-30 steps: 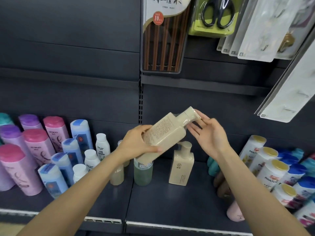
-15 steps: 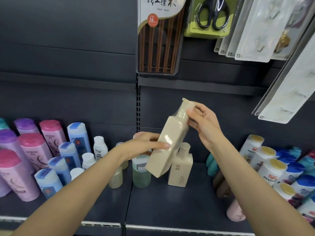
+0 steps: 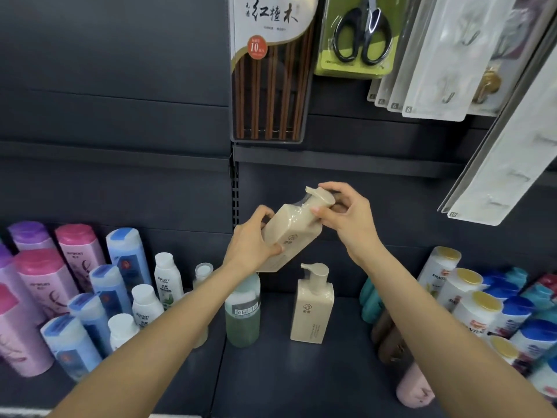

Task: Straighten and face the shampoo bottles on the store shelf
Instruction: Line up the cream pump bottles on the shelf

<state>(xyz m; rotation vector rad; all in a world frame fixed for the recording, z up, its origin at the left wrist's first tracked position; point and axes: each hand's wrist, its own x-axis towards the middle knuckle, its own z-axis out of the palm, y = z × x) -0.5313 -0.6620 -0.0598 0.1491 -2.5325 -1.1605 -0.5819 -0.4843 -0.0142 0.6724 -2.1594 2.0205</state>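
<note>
A beige pump bottle (image 3: 294,233) is held tilted in the air above the shelf, its logo side turned toward me. My left hand (image 3: 251,245) grips its lower body. My right hand (image 3: 346,217) pinches its neck and pump head. A second, matching beige pump bottle (image 3: 313,309) stands upright on the dark shelf (image 3: 301,378) below. A green bottle (image 3: 243,312) stands just left of it, partly behind my left wrist.
Pink, purple and blue bottles (image 3: 69,285) plus small white bottles (image 3: 167,279) crowd the shelf's left. White yellow-capped bottles (image 3: 470,297), blue and teal ones fill the right; a pink bottle (image 3: 414,390) lies there. Chopsticks (image 3: 271,67), scissors (image 3: 361,28) and hook packs hang above.
The held bottle has been rotated from its printed back to its logo side. My right hand went from touching the pump with open fingers to pinching its neck.
</note>
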